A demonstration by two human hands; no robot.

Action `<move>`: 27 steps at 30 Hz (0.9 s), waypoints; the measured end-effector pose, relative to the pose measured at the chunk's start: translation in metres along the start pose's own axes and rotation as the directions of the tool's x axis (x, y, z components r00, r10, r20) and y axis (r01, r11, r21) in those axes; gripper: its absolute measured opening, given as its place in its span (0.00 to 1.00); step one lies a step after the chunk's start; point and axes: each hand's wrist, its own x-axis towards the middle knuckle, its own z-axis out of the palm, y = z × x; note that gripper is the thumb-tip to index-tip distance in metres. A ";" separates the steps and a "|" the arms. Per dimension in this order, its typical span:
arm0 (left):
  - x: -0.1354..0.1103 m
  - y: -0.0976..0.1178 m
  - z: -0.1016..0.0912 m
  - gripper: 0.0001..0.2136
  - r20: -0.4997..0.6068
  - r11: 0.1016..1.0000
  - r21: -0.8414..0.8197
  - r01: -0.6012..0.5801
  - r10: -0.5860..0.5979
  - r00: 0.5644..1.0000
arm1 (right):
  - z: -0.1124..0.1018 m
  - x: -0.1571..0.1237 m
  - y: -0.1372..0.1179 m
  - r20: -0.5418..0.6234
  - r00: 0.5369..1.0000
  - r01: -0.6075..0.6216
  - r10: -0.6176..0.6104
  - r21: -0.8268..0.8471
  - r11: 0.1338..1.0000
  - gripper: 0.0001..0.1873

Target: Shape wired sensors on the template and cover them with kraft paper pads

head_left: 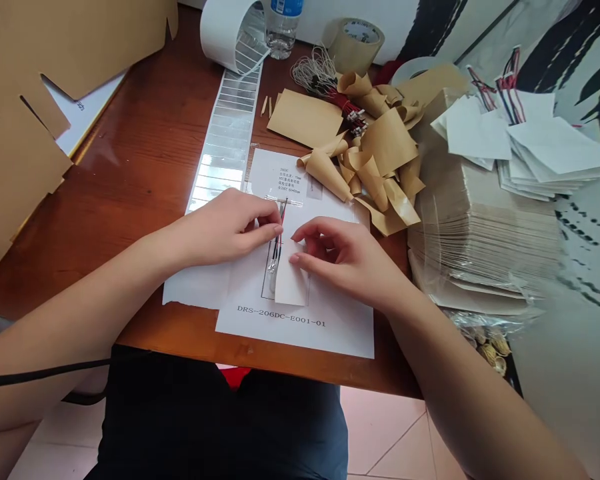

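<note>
A printed sheet (295, 330) with a drawn outline lies at the front of the table. On it rests a small bundle of thin black and red wires (276, 248), with a clear plastic piece (272, 275) at its lower end. My left hand (230, 227) has thumb and forefinger closed at the upper part of the wires. Right of the wires is a narrow white paper piece (291, 287). My right hand (347, 257) is at that paper's right side, thumb and forefinger apart, the thumb tip over the paper; whether it presses on it I cannot tell.
A label strip (230, 127) unrolls from its roll (220, 33) beside a water bottle (281, 30). Curled brown paper pieces (387, 143), wire bundles (347, 107) and a tape roll (357, 43) crowd the back right. Stacked white cards (510, 233) stand right, a cardboard box (25, 133) left.
</note>
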 end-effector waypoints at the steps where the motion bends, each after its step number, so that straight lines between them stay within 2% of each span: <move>1: 0.000 0.000 0.000 0.11 0.004 1.000 -0.008 -0.007 0.007 1.000 | 0.001 0.000 0.001 -0.010 1.000 0.011 -0.011 -0.023 1.000 0.09; 5: 0.000 0.001 0.001 0.09 0.013 0.999 -0.019 -0.043 0.044 0.999 | 0.007 0.001 0.004 -0.045 0.997 0.055 -0.060 -0.112 0.992 0.10; 12: 0.000 -0.002 -0.001 0.07 0.057 0.997 0.025 -0.071 0.069 0.996 | 0.012 0.000 0.007 -0.045 0.998 0.040 -0.049 -0.188 0.981 0.10; 19: -0.001 -0.006 0.000 0.08 0.002 0.997 0.073 -0.039 0.039 0.999 | 0.012 0.001 0.006 -0.026 0.999 0.022 -0.029 -0.216 0.976 0.11; 24: -0.001 -0.006 -0.002 0.06 0.055 0.999 0.041 -0.026 0.024 0.998 | 0.012 0.000 0.005 -0.028 0.999 0.018 -0.025 -0.236 0.972 0.09; 27: -0.001 -0.005 -0.004 0.09 0.106 1.000 0.023 -0.021 0.018 0.994 | 0.012 0.000 0.004 -0.034 0.999 0.018 -0.027 -0.245 0.969 0.08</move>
